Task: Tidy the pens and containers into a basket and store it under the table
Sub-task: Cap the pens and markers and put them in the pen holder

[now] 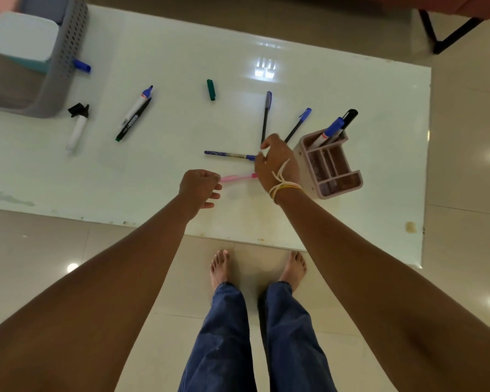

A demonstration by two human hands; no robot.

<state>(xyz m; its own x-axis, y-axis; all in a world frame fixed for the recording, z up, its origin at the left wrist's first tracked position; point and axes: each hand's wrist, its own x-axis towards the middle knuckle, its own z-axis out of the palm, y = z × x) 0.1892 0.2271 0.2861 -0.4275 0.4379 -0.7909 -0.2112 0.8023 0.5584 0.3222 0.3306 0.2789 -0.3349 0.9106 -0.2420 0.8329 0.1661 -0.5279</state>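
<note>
Left hand (200, 187) pinches pink pen (236, 177); right hand (276, 165) hovers half-open

Bright overhead light, glare on table (181, 52); wide-angle edge distortion.

Glossy white table (181, 52) on beige tiled floor (68, 250); black-legged furniture (447, 32) behind.
</note>
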